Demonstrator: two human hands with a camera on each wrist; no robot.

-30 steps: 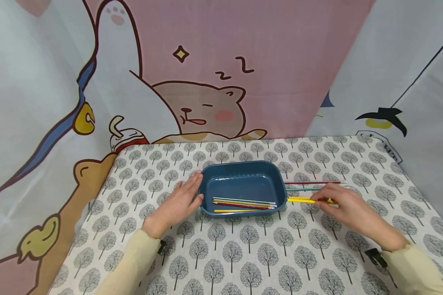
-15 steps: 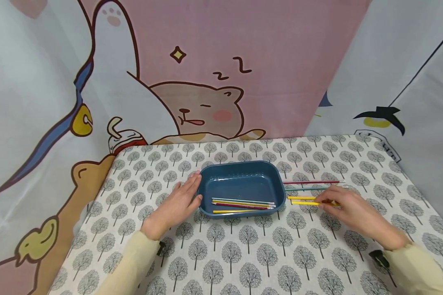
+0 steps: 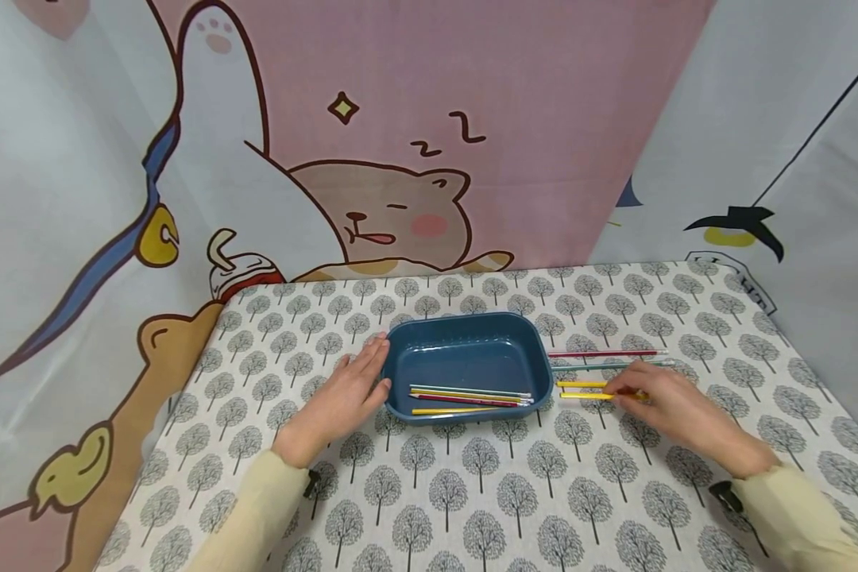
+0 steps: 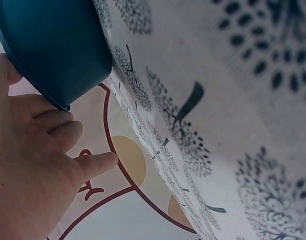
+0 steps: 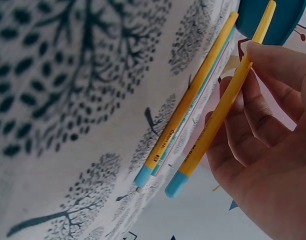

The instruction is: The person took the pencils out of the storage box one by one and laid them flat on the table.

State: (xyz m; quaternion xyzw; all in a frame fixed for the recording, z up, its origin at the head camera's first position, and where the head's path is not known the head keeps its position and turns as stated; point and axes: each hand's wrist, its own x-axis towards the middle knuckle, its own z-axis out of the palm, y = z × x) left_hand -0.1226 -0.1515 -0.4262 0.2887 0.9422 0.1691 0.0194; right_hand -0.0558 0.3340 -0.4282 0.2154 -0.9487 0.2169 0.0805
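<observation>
My right hand (image 3: 675,409) pinches a yellow pencil (image 5: 213,125) with a light blue end, thumb and fingertips towards the end nearer the tray. Beside it, a second yellow pencil (image 5: 189,97) with a blue end lies on the cloth. Farther back lie a red pencil (image 3: 604,353) and a green pencil (image 3: 579,368), roughly parallel. A dark blue tray (image 3: 465,318) stands to their left, with several thin pencils (image 3: 472,396) lying along its near side. Extended fingers of my left hand (image 3: 339,401) touch the tray's left rim; in the left wrist view the thumb overlaps the rim.
The table is covered by a white cloth (image 3: 415,492) printed with grey trees. Behind it hangs a pink and white curtain (image 3: 558,119) with cartoon animals. A pale curtain (image 3: 836,238) closes in the right side.
The pinched yellow pencil has come slightly nearer the front, opening a gap between it and the other yellow one. My left hand and the tray keep their place.
</observation>
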